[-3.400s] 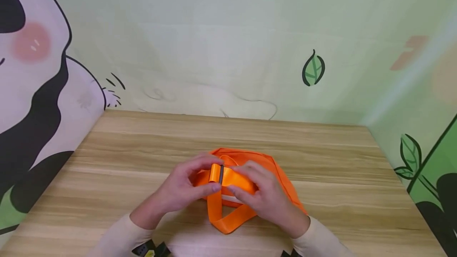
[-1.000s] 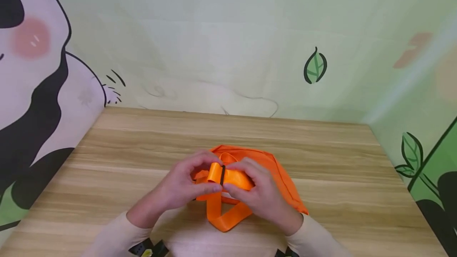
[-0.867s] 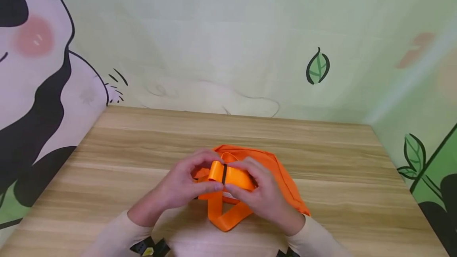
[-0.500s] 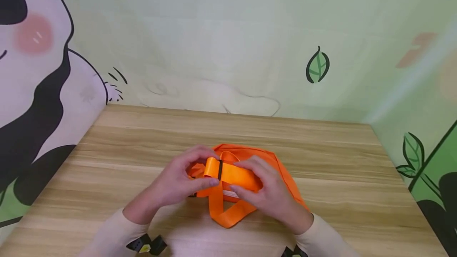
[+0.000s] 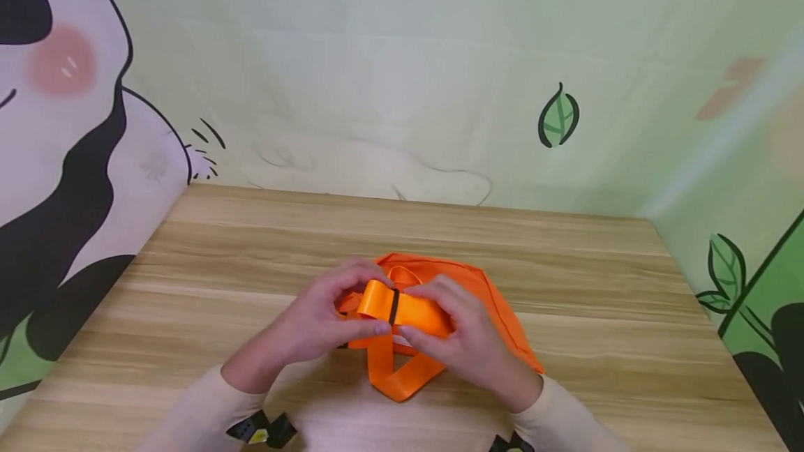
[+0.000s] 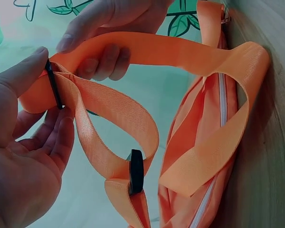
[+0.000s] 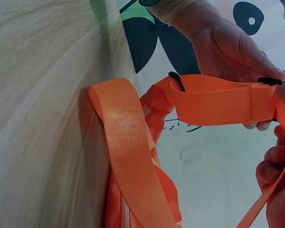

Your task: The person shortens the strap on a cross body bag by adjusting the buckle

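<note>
An orange fabric bag (image 5: 496, 312) with a pale zipper (image 6: 223, 99) lies on the table, partly hidden behind both hands. Above it, its orange webbing strap (image 5: 419, 314) runs through a black slide buckle (image 5: 393, 307). The left hand (image 5: 314, 319) pinches the strap at this buckle, thumb and fingertips at its two ends. Just right of the buckle, the right hand (image 5: 471, 340) grips the strap between thumb and fingers. A small strap loop bulges out left of the buckle. In the left wrist view, a second black buckle (image 6: 136, 172) sits lower on the strap.
The wood-grain table (image 5: 251, 229) meets a pale green backdrop (image 5: 402, 89) printed with leaves and a panda. A slack length of strap (image 5: 398, 386) hangs toward the near side. Black devices (image 5: 260, 430) sit on the sleeved wrists.
The right hand drew right along the strap half a second ago and is now back closer to the buckle. The loop left of the buckle looks wider than 3.4 seconds ago.
</note>
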Tool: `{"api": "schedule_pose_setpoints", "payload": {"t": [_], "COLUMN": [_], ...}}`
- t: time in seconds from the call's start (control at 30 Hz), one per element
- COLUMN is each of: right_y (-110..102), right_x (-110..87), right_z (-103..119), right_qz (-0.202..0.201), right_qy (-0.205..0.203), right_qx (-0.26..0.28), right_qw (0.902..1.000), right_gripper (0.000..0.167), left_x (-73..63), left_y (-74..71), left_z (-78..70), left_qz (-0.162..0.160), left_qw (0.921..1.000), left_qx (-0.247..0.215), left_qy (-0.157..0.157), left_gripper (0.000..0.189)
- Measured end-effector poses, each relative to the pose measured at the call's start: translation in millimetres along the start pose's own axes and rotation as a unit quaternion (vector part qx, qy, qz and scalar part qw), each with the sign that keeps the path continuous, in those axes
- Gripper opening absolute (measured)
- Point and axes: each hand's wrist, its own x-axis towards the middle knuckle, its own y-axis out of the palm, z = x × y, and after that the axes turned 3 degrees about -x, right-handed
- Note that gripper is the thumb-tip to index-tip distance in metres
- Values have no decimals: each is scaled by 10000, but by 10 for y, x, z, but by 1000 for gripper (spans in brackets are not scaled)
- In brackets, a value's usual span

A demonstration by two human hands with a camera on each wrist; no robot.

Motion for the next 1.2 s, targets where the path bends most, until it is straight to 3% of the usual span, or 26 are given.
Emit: {"api": "schedule_pose_setpoints", "payload": {"t": [0.23, 0.37, 0.5, 0.83, 1.0, 1.1, 1.2], "right_y": [-18, -82, -148, -154, -93, -73, -65], "right_x": [-13, -51, -82, -109, -102, -89, -75], "right_z": [3, -22, -48, -76, -86, -89, -93], "right_qz": [236, 396, 410, 325, 336, 314, 280], "right_qy": [174, 431, 490, 312, 139, 37, -35], "right_qx": [-75, -269, -443, -202, -68, -129, -119], "right_qw": [9995, 9979, 9970, 9988, 9993, 9994, 9995], "right_gripper": [49, 58, 52, 44, 43, 46, 50], "left_x": [18, 1, -14, -6, -9, -5, 12], "left_y": [6, -26, -59, -12, 36, 48, 56], "left_z": [17, 9, 1, 50, 65, 66, 60], "left_qz": [52, -78, -271, -199, -146, -114, -105], "left_qw": [9995, 9982, 9965, 9991, 9982, 9978, 9955], "left_qx": [301, 601, 793, 181, 269, 531, 940], "left_qy": [-89, 3, -29, -316, -521, -385, 85], "left_gripper": [44, 44, 44, 47, 58, 62, 66]}}
